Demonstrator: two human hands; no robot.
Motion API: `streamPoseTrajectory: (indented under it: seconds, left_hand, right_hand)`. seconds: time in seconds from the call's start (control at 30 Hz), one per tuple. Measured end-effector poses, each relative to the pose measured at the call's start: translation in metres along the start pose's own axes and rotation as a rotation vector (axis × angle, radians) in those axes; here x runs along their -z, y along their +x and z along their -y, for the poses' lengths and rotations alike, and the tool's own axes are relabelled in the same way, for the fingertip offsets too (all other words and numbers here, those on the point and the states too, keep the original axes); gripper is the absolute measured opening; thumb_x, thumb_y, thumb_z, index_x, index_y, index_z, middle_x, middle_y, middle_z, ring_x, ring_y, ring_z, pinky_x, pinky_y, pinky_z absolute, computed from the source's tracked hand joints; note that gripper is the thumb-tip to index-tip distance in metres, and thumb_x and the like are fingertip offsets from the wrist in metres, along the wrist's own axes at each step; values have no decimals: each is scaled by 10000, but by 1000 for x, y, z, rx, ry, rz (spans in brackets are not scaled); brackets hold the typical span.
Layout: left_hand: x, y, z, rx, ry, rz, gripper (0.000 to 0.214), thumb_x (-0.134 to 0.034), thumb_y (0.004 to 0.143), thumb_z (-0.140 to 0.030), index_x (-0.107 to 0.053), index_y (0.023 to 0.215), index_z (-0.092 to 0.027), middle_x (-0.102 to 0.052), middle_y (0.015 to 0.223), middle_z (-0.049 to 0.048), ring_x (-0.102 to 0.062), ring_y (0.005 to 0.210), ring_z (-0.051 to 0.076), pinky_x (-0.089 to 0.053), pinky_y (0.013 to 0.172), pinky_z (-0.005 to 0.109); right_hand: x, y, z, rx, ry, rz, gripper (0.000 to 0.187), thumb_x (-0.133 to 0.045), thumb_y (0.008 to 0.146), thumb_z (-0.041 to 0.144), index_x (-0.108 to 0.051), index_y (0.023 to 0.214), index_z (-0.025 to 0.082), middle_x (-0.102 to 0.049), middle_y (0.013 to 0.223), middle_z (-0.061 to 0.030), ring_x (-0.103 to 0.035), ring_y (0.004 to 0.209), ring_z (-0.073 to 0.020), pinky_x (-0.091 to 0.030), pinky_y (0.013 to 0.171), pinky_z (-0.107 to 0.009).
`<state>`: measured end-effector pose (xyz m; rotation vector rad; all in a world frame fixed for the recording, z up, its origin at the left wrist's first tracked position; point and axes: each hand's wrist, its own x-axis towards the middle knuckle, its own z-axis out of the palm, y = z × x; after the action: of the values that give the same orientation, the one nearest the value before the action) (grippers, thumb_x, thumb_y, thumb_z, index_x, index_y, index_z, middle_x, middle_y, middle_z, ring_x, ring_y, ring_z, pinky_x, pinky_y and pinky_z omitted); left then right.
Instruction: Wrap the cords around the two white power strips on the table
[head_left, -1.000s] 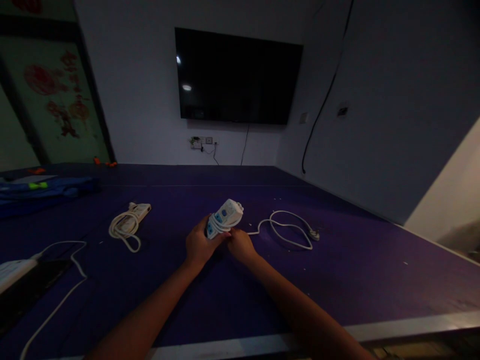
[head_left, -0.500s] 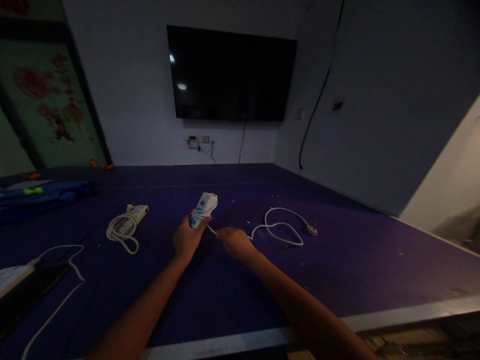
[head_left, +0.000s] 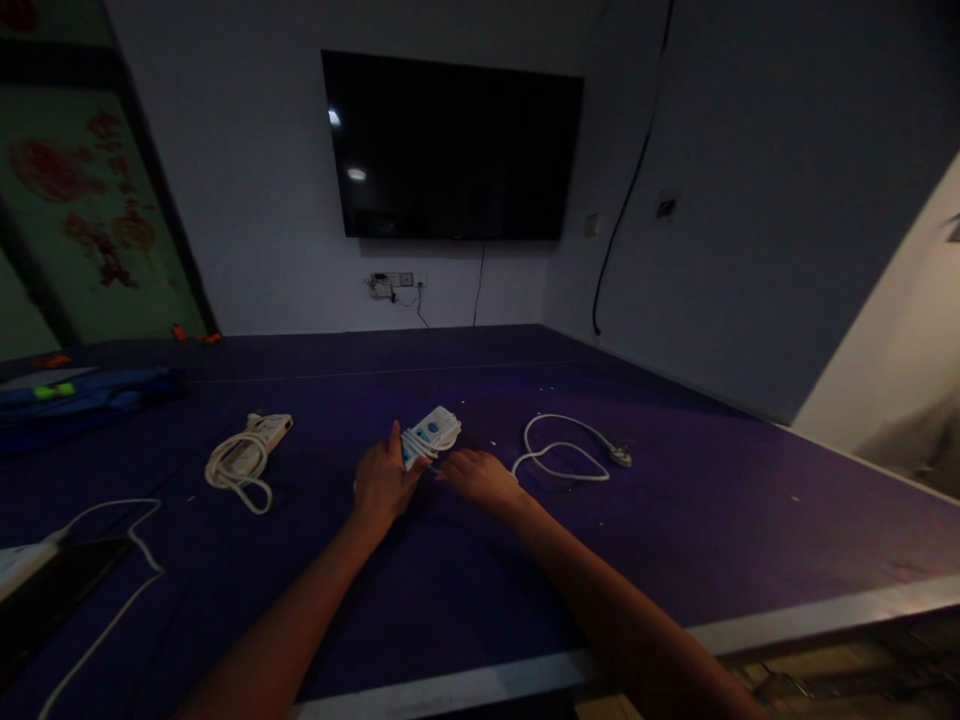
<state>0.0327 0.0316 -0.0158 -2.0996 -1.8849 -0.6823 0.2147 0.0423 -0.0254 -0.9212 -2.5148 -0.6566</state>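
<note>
My left hand (head_left: 384, 480) grips the near end of a white and blue power strip (head_left: 436, 428), which has several turns of its white cord around it. Close beside it, my right hand (head_left: 480, 478) has its fingers closed on the power cord (head_left: 531, 456). From there the cord runs right in a loose loop on the purple surface and ends in a plug (head_left: 620, 456). The stretch of cord inside my right fingers is mostly hidden.
Left of my hands lies another power strip (head_left: 279, 432) with its cord coiled on it. A white strip (head_left: 26, 562) and a dark flat object (head_left: 71, 590) sit at the near left. Blue cloth (head_left: 112, 385) lies behind them. The purple surface (head_left: 450, 600) has a pale front edge.
The power strip has tilted over to the right and lower in my left hand. My right hand has shifted slightly right, still at the cord. The view has turned a little.
</note>
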Motion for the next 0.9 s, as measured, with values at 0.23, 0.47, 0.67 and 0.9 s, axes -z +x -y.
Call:
streamPoseTrajectory:
  seconds: [0.23,0.47,0.67,0.9]
  left_hand:
    - [3,1,-3,-105,96,102,1021,-382,713,-755,-204,1415,-35,-608,1044,200,-573,949,306,-396,788,367]
    - [4,3,-2,-250,33,176,1212,-492,543,-821,-204,1415,-30,-603,1070,210,-554,996,331,-367,853,387]
    - [4,1,0,-298,10,161,1037,-386,691,-771,-264,1393,-18,-619,1054,209,-570,982,324,-379,851,390]
    - [0,-1,1,-308,-16,145,916,-348,728,-759,-388,1320,-61,-613,1100,200,-582,1003,302,-395,868,368]
  right_hand:
    - [0,-2,-1,78,-119,3,216,-434,940,232,-594,825,144,-608,798,-68,-583,745,-159,-436,594,-256]
    - [5,-6,-2,103,-161,-91,287,-431,939,349,-577,778,162,-585,730,-38,-562,693,-152,-419,573,-266]
    - [9,-7,-2,148,-165,-201,281,-410,949,349,-566,792,176,-589,715,-25,-538,650,-132,-377,541,-250]
    - [11,-6,-3,109,-123,-240,305,-419,931,428,-579,844,184,-608,738,-24,-555,648,-124,-375,553,-236]
